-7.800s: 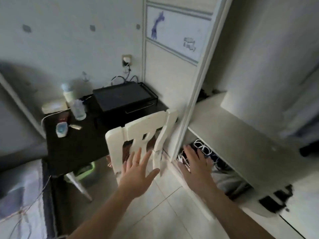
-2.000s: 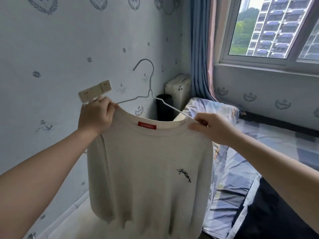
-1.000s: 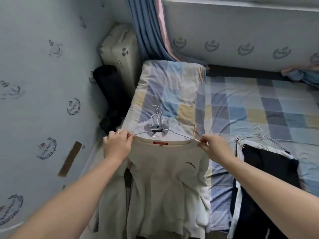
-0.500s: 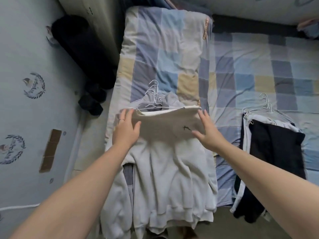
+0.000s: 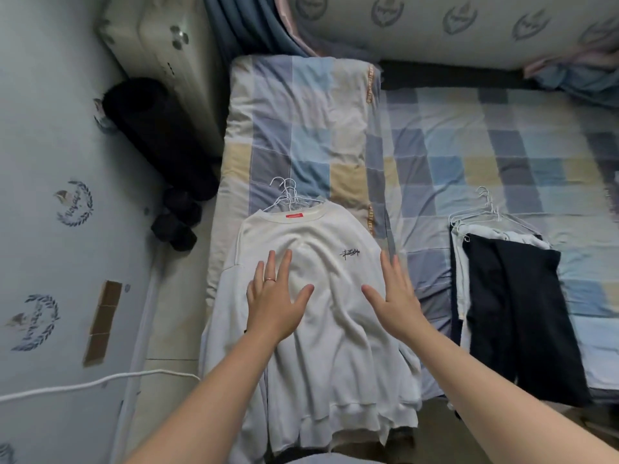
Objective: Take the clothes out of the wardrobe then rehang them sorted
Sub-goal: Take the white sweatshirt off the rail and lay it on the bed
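A cream sweatshirt [image 5: 328,329] with a red neck label and a small black chest logo lies flat on the bed's near left corner, on top of other pale clothes. Wire hangers [image 5: 288,199] stick out above its collar. My left hand [image 5: 274,299] lies flat on the sweatshirt's left chest, fingers spread. My right hand [image 5: 395,296] is spread over its right side, fingers straight. Further right lies a second pile [image 5: 512,313] of dark and white clothes, with more wire hangers [image 5: 482,209] at its top.
The bed [image 5: 502,145] has a blue, grey and yellow checked sheet, with a folded quilt [image 5: 308,122] at its left. A pale suitcase [image 5: 157,45] and a black bag [image 5: 157,139] stand in the gap by the left wall. A white cable [image 5: 83,385] runs along the floor.
The sweatshirt has gone from held up by its shoulders to lying on the pale pile. Both hands have let go and moved down onto its chest, fingers spread.
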Available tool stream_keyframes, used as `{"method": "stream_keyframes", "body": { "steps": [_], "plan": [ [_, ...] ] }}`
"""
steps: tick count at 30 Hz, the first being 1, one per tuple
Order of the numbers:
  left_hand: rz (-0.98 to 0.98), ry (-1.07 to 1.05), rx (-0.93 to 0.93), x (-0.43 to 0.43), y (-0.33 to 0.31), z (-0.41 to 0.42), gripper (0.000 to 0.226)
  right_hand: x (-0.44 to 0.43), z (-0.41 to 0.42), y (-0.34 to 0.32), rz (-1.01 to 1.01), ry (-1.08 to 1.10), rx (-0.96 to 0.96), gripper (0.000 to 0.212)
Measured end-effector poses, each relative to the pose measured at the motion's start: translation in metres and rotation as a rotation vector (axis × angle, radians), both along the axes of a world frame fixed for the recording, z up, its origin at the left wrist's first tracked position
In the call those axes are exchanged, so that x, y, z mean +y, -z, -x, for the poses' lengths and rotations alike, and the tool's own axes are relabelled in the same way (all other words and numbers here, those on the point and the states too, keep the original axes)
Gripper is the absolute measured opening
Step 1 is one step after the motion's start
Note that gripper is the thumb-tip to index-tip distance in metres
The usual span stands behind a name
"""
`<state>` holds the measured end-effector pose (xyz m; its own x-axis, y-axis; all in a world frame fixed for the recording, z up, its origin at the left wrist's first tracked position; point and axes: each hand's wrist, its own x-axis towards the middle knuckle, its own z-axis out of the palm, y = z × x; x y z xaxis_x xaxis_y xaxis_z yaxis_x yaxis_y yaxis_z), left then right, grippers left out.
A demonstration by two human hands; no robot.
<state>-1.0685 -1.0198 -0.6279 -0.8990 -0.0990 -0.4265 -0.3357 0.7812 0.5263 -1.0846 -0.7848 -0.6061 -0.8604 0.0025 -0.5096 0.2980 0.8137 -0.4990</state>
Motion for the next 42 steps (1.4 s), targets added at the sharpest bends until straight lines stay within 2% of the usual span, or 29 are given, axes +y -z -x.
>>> {"method": "stream_keyframes", "body": {
  "steps": [4,12,20,30,37,42],
  "plan": [
    [0.018,0.029,0.036,0.021,-0.019,-0.015,0.077,0.008,-0.021,-0.018,-0.076,-0.032,0.031,0.075],
    [-0.024,0.09,0.047,0.1,-0.055,-0.049,0.076,0.072,-0.079,-0.049,-0.137,0.057,0.13,0.075],
    [0.075,0.431,0.208,0.229,-0.094,-0.088,0.078,0.194,-0.18,-0.088,-0.165,0.254,0.29,0.071],
    [-0.026,0.891,0.311,0.478,-0.125,-0.205,0.075,0.398,-0.374,-0.109,-0.268,0.66,0.374,0.073],
    [-0.047,1.326,0.345,0.628,-0.133,-0.306,0.075,0.481,-0.518,-0.12,-0.377,0.994,0.315,0.075],
    [-0.054,1.613,0.378,0.72,-0.135,-0.377,0.087,0.512,-0.607,-0.122,-0.437,1.245,0.21,0.073]
  ]
}}
